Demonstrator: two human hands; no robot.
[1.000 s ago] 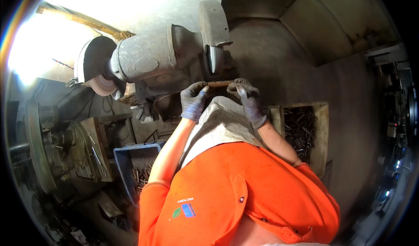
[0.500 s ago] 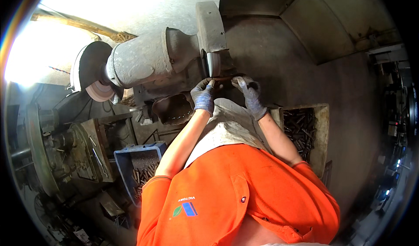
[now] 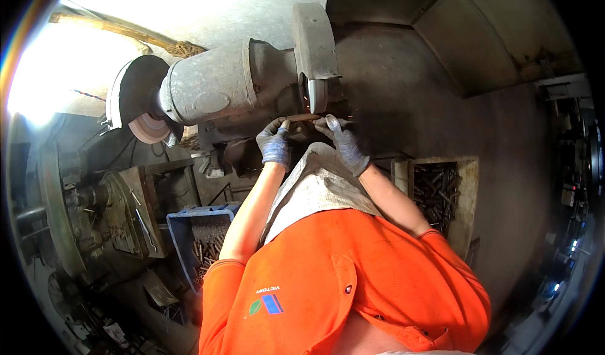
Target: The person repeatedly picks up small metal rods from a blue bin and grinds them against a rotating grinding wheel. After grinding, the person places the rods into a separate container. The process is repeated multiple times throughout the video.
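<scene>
A slim brownish metal rod (image 3: 304,118) lies crosswise between my two gloved hands, just below the grinding wheel (image 3: 317,96) of a grey bench grinder (image 3: 211,84). Its left end is pinched by my left hand (image 3: 275,142), and my right hand (image 3: 342,142) grips the right end, with fingers closed. Both gloves are dark at the fingers and bluish grey at the cuffs. Small orange sparks show around the wheel, where the rod's right part meets its lower edge. My fingers partly hide the rod's ends.
A second, pale wheel (image 3: 149,128) sits at the grinder's left end. To the left, a blue bin (image 3: 183,244) holds several metal rods. On the right stands a pale-rimmed box (image 3: 467,197) with many dark rods. Machinery (image 3: 120,210) fills the far left.
Both hands have shifted left relative to the wheel, carrying the rod, so its right part is now at the wheel. Sparks have appeared. The view has also moved slightly.
</scene>
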